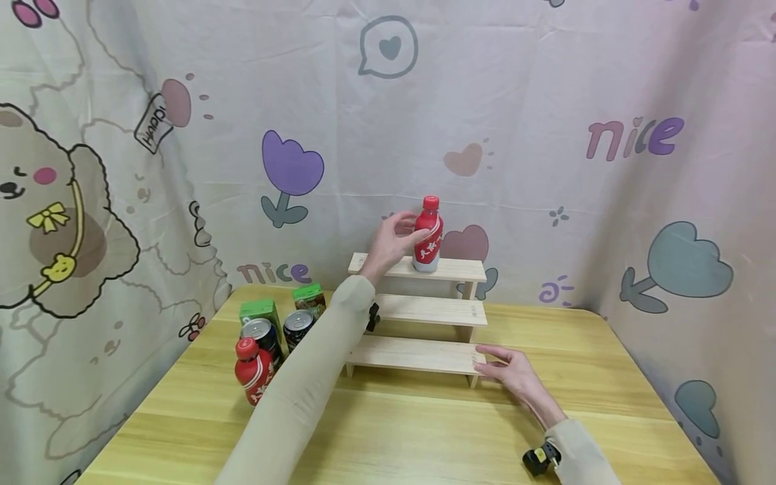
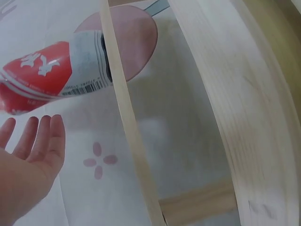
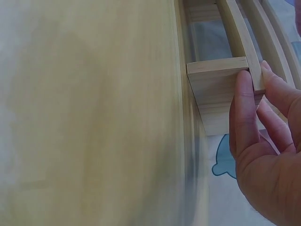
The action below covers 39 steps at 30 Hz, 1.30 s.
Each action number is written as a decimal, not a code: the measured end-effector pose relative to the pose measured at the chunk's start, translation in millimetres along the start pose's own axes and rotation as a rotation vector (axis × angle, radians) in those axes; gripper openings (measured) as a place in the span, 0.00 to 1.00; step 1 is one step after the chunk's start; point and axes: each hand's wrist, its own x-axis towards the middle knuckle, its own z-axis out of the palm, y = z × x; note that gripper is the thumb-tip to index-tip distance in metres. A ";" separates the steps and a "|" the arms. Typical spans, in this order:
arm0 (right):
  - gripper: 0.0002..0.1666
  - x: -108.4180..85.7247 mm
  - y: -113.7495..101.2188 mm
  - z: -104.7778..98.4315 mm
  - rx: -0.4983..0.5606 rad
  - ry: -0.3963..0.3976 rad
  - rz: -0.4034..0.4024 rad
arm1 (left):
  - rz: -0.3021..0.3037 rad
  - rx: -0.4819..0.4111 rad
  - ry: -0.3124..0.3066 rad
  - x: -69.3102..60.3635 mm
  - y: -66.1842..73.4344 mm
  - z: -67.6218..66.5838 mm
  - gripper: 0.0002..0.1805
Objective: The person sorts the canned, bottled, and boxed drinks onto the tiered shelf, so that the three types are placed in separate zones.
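Observation:
A red bottle [image 1: 428, 237] with a white base stands upright on the top step of a three-tier wooden shelf [image 1: 433, 311]. Beside it is my left hand [image 1: 394, 241], its thumb reaching across the bottle's front in the head view. From the left wrist, the fingers [image 2: 40, 141] look loosely bent, with a gap between their tips and the bottle [image 2: 56, 73]. My right hand [image 1: 512, 372] pinches the right end of the lowest step. The right wrist view shows thumb and fingers [image 3: 247, 110] on either side of that board [image 3: 242, 42].
At the table's left lie a second red bottle [image 1: 253, 369], two dark cans, one can [image 1: 299, 326] nearer the shelf, and two green cartons, one carton [image 1: 310, 297] at the back. A printed curtain [image 1: 521, 81] hangs behind the wooden table [image 1: 424, 438].

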 end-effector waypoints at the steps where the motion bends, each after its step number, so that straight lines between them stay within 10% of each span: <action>1: 0.34 -0.2 0.2 -0.2 -0.007 -0.004 -0.001 | 0.005 0.003 0.000 -1.0 -0.6 -2.1 0.33; 16: 0.34 -0.3 1.0 2.7 0.006 0.000 0.018 | -0.020 -0.036 -0.049 -20.6 -2.6 -45.4 0.15; 39: 0.34 -1.4 -0.7 -0.2 0.046 -0.002 0.026 | -0.157 -0.040 -0.161 -75.2 2.8 -95.6 0.22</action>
